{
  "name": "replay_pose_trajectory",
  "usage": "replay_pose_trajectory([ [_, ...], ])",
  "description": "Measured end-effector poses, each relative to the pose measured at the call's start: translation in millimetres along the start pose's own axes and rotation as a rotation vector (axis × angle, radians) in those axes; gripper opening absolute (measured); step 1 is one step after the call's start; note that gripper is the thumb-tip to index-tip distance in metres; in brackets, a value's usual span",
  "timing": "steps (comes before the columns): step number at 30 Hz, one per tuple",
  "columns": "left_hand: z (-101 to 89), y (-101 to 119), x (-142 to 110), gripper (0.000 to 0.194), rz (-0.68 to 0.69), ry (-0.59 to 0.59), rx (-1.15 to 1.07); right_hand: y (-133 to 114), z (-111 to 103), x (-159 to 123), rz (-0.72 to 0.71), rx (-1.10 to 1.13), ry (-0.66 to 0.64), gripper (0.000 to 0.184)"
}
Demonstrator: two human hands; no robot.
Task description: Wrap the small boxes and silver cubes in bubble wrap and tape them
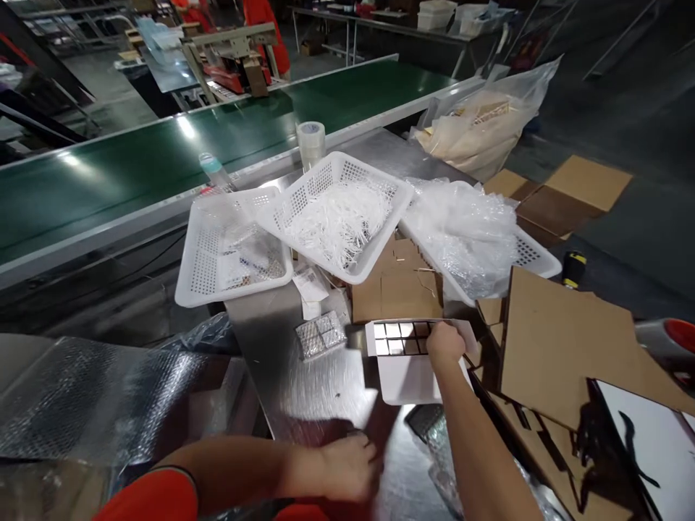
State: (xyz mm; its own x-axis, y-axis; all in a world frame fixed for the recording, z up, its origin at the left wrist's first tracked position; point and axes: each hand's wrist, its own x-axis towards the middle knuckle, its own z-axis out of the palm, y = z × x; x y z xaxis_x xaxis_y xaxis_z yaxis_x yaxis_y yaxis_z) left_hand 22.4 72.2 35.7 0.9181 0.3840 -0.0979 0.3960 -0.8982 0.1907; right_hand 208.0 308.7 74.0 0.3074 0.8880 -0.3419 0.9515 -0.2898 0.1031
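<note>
While the right hand [445,344] clamps, fingers curled over, the edge of a white card insert [405,380] gridded with square cut-outs, the left hand [344,469] sits curled nearer the body on the steel table [293,362], its hold impossible to tell.

Mfg packing line; green conveyor belt [163,137], steel bench [304,376] w/ baskets [309,195]
</note>
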Motion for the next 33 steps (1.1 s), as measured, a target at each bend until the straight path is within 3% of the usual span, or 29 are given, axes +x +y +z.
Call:
replay_pose_trajectory([
  [3,-25.8,-9.1,1.0,0.01,0.066,0.133,-0.025,-0.5,1.7,-5.0,-0.017,-0.007,0.03,0.035],
  [7,-79.7,-55.8,28.9,0.016,-0.132,0.225,-0.076,1.4,5.8,-18.1,-0.048,0.005,0.075,0.042],
  [8,-91.8,-72.9,41.6,0.018,-0.252,0.206,-0.087,2.9,7.6,-23.5,-0.06,0.008,0.093,0.043],
  [11,-113.8,-124.1,81.8,0.019,-0.557,0.002,-0.168,10.4,20.0,-48.1,-0.186,0.035,0.206,0.039],
  [13,-114.7,-147.9,101.5,0.017,-0.65,-0.137,-0.232,16.0,36.9,-71.2,-0.325,0.087,0.296,0.035],
  [15,-106.9,-158.9,112.4,0.018,-0.686,-0.189,-0.233,20.2,60.0,-95.9,-0.41,0.154,0.346,0.035],
  [18,-89.0,-157.0,118.4,0.026,-0.714,-0.168,-0.167,22.9,95.1,-127.2,-0.434,0.226,0.345,0.043],
  [21,-74.7,-149.5,122.1,0.046,-0.762,-0.147,-0.086,23.7,115.9,-146.3,-0.458,0.251,0.267,0.045],
  [27,-65.1,-149.7,131.6,0.061,-0.802,-0.211,0.009,16.0,114.6,-168.1,-0.426,0.279,0.22,0.039],
  [33,-72.9,-154.7,134.9,0.076,-0.753,-0.286,0.012,4.5,105.9,-174.6,-0.403,0.273,0.125,0.039],
])
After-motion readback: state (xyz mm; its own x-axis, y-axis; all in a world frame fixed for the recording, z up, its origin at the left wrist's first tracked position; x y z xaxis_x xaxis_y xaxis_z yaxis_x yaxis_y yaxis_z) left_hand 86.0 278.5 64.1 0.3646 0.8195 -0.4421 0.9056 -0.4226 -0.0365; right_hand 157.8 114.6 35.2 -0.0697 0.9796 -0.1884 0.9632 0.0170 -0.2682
